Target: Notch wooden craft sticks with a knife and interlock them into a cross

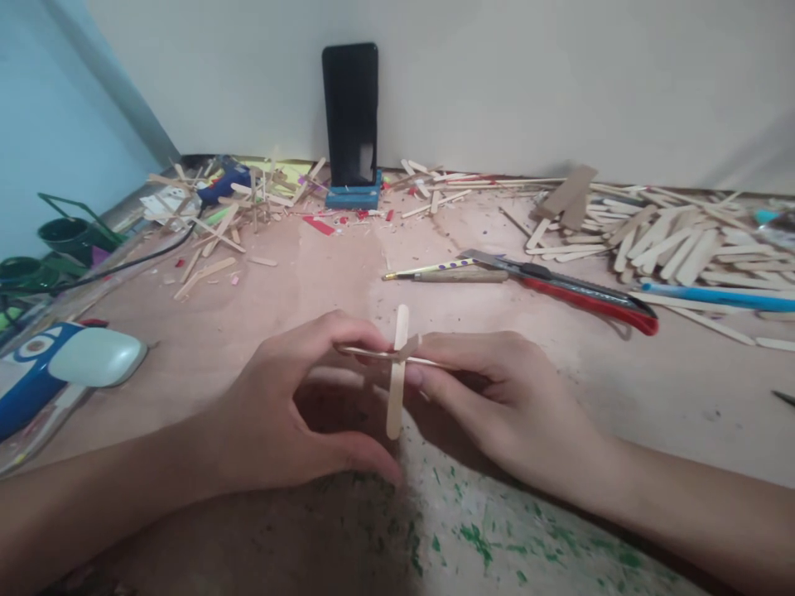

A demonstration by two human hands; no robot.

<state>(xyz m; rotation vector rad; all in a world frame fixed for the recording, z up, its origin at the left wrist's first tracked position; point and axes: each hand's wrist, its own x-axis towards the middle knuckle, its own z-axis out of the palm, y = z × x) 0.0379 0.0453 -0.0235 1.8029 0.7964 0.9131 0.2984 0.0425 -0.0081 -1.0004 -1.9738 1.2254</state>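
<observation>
A small popsicle-stick cross (396,401) is held up over the middle of the table. One stick stands nearly upright in it, another runs crosswise behind, and a short piece juts out at the joint. My right hand (506,385) pinches the crosswise stick just right of the joint, between thumb and fingers. Around the cross's left side curves my left hand (298,397), its thumb spread well away from the fingers. Its fingertips lie near or against the left end of the crosswise stick; contact there is hard to make out.
A red-and-black utility knife (577,290) and a pencil (435,266) lie beyond my right hand. Popsicle sticks (671,236) are heaped at right, with scraps at back left. A black phone (351,116) leans on a blue stand (354,197). A pale rounded case (98,358) is at left.
</observation>
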